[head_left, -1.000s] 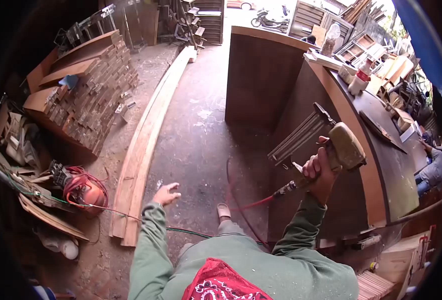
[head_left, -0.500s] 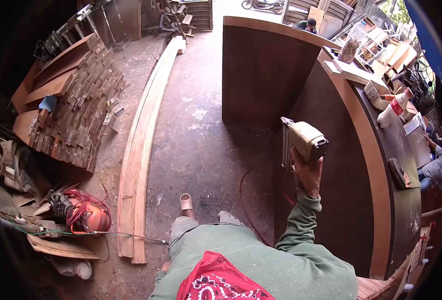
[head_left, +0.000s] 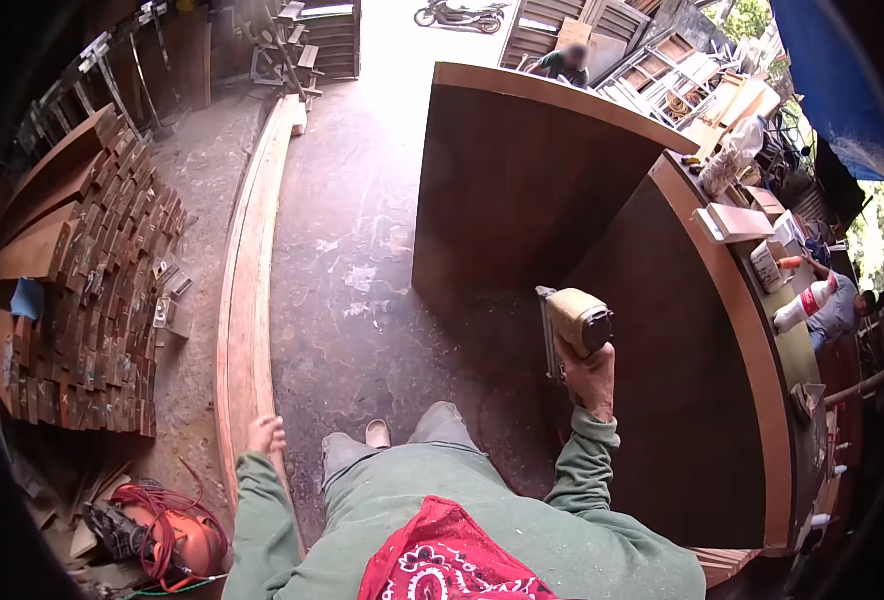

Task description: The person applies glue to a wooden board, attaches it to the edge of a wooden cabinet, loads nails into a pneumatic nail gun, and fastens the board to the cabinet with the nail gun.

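Observation:
My right hand [head_left: 592, 378] grips a pneumatic nail gun [head_left: 579, 318] by its handle, with the fingers wrapped round it. The tan-bodied tool is held up in front of the dark brown panel [head_left: 662, 330], its nose pointing away from me. Over the long wooden planks [head_left: 247, 320] on the floor is my left hand [head_left: 266, 434]. It looks free of any object, its fingers loosely bent and a little apart. The dark panel joins another upright panel [head_left: 522, 170], forming a large corner with lighter wooden edges.
A tall stack of wooden pieces [head_left: 87, 290] stands at left. An orange machine with a coiled red hose [head_left: 182, 540] sits below it. A bottle [head_left: 807, 305] and boards [head_left: 737, 222] rest on the panelled unit. One person [head_left: 567, 65] is behind it, another [head_left: 837, 305] at right.
My left hand has come into view over the planks. The nail gun has shifted slightly left and down in view, still in my right hand. The whole view has turned a little.

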A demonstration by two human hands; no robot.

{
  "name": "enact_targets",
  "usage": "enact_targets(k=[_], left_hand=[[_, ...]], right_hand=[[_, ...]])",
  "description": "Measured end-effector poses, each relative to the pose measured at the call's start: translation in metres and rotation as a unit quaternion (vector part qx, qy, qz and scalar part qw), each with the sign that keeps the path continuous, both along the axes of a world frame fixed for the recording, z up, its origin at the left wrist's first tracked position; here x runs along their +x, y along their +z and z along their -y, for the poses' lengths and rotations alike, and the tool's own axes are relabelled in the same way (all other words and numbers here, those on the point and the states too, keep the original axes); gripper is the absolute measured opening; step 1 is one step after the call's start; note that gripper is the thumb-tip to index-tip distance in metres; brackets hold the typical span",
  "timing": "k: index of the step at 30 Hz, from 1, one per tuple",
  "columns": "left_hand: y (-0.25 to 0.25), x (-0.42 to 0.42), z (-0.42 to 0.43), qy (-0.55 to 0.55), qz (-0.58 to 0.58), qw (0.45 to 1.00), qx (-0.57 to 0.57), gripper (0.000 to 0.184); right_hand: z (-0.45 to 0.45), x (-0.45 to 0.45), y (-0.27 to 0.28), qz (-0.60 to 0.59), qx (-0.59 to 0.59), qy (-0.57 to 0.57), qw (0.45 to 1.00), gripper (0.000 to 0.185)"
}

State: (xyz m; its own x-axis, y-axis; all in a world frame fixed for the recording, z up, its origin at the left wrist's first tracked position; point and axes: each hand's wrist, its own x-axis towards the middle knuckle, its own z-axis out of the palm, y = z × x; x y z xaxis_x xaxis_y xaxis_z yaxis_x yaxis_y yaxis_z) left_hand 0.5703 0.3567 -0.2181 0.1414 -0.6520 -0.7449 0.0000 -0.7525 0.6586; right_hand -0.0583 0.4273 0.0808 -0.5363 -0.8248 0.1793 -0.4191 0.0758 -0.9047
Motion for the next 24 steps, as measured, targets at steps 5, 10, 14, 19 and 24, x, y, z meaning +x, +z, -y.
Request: enact_targets(k=[5,10,14,19,24], left_hand=[[0.099,-0.101,0.218,-0.105,0.011,0.978,-0.181,0.041],[0.138,-0.183,0.343,-0.216,-0.039,0.948,-0.229,0.044],[0.142,-0.222,0.403,-0.271,-0.002,0.933,-0.237,0.043],[0.162,-0.251,0.477,-0.326,0.014,0.914,-0.239,0.050],[0.188,-0.283,0.595,-0.384,0.017,0.864,-0.326,0.058]], right_hand=[[0.076,0.017,-0.010,-0.011,0.016,0.048,0.999,0.024],[0.167,0.022,-0.037,-0.049,0.044,0.059,0.996,0.027],[0.234,0.011,-0.079,-0.014,0.088,0.082,0.993,0.026],[0.317,0.002,-0.080,0.030,0.110,0.100,0.988,0.027],[0.391,-0.007,-0.106,0.058,0.100,0.086,0.990,0.026]])
